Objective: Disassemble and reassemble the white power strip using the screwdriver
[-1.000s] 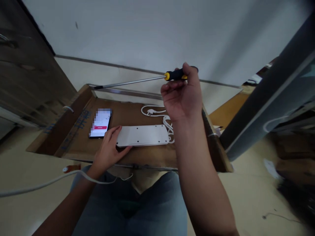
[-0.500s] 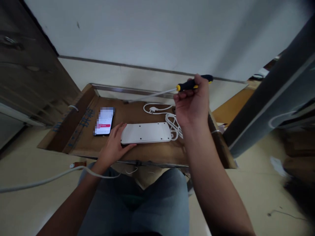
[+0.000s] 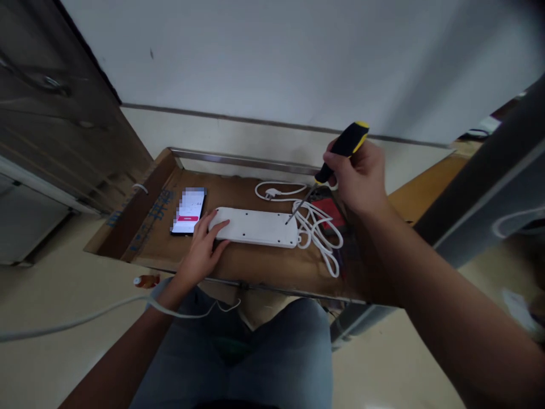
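A white power strip (image 3: 255,226) lies face down on a cardboard-covered table (image 3: 264,267), several screw holes showing on its back. My left hand (image 3: 203,247) presses flat on the strip's left end, fingers spread. My right hand (image 3: 356,177) grips the black and yellow handle of a screwdriver (image 3: 340,151), held steeply. Its metal tip touches the strip's right end near a screw hole. The strip's white cable (image 3: 317,234) coils to the right, its plug (image 3: 269,193) lying behind the strip.
A phone (image 3: 189,211) with a lit screen lies left of the strip. A red object (image 3: 327,205) sits under the cable. A dark cabinet (image 3: 63,125) stands at left, a slanted grey beam (image 3: 481,187) at right. A thin white wire (image 3: 85,318) crosses my left arm.
My right hand swung the screwdriver from level and pointing left down to steep, bringing its tip onto the strip's right end. The left hand stayed on the strip.
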Demonstrator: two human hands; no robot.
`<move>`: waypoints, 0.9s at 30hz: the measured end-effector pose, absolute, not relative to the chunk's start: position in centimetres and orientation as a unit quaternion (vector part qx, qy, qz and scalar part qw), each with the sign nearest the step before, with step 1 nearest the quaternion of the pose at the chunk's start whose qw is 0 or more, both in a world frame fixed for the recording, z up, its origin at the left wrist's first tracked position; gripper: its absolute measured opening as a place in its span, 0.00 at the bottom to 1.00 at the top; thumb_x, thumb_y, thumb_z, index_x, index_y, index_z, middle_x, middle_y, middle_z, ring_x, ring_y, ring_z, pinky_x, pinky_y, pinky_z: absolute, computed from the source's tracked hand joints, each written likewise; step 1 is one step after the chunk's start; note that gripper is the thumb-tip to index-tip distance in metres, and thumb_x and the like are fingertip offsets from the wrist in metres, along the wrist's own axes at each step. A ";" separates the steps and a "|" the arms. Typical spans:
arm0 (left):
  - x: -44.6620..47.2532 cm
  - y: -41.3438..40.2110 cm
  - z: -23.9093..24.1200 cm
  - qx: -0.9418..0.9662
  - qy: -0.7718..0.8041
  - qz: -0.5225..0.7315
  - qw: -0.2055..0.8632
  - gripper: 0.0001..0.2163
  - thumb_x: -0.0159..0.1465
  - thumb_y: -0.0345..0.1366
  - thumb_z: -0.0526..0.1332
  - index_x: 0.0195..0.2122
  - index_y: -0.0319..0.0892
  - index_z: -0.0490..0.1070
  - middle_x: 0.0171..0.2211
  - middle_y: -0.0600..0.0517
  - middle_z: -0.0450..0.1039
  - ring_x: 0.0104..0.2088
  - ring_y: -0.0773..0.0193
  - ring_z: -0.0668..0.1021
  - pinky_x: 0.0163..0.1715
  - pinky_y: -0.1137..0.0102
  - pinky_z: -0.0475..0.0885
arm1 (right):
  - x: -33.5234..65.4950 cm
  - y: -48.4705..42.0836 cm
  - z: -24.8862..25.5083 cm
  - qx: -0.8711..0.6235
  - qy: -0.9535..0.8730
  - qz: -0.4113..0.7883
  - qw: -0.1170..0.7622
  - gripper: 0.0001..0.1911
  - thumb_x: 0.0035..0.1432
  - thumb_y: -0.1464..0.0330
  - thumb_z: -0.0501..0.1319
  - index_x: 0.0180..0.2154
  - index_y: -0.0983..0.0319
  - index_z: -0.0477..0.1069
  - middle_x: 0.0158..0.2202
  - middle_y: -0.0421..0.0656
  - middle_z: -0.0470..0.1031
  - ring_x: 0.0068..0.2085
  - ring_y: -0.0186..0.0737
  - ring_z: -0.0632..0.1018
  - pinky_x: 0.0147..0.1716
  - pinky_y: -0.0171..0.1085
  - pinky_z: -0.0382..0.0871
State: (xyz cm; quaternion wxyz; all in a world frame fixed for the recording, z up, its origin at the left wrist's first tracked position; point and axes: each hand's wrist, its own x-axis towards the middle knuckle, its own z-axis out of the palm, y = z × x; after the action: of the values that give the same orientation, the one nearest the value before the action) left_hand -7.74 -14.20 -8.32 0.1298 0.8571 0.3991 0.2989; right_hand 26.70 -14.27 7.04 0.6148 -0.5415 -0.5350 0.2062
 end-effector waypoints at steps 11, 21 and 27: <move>-1.4 -15.0 -5.1 0.932 0.290 0.197 0.089 0.25 0.69 0.46 0.65 0.64 0.43 0.67 0.72 0.38 0.57 0.74 0.41 0.57 0.71 0.44 0.60 | 28.2 -13.7 4.0 -0.513 -0.555 0.292 0.587 0.22 0.52 0.50 0.69 0.33 0.61 0.68 0.23 0.38 0.66 0.21 0.29 0.66 0.18 0.33 0.57; 6.7 -8.2 -3.5 0.972 0.174 0.066 0.146 0.47 0.54 0.50 0.75 0.71 0.39 0.59 0.61 0.39 0.70 0.61 0.41 0.72 0.63 0.50 0.67 | 30.2 -14.8 3.8 -0.473 -0.563 0.237 0.636 0.19 0.53 0.55 0.69 0.35 0.62 0.67 0.26 0.36 0.67 0.25 0.29 0.69 0.21 0.32 0.58; 7.2 -7.4 -4.0 0.973 0.171 0.081 0.133 0.44 0.54 0.51 0.72 0.69 0.36 0.62 0.59 0.39 0.70 0.59 0.40 0.70 0.62 0.50 0.66 | 30.5 -14.5 3.4 -0.484 -0.562 0.209 0.637 0.21 0.52 0.53 0.70 0.36 0.62 0.67 0.27 0.37 0.67 0.25 0.30 0.71 0.23 0.34 0.65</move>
State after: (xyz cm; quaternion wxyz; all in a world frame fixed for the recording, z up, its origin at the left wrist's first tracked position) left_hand 7.24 -7.35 -3.97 0.1329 0.9728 0.1713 0.0814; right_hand 30.50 -14.48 3.38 0.6370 -0.4843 -0.5622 0.2087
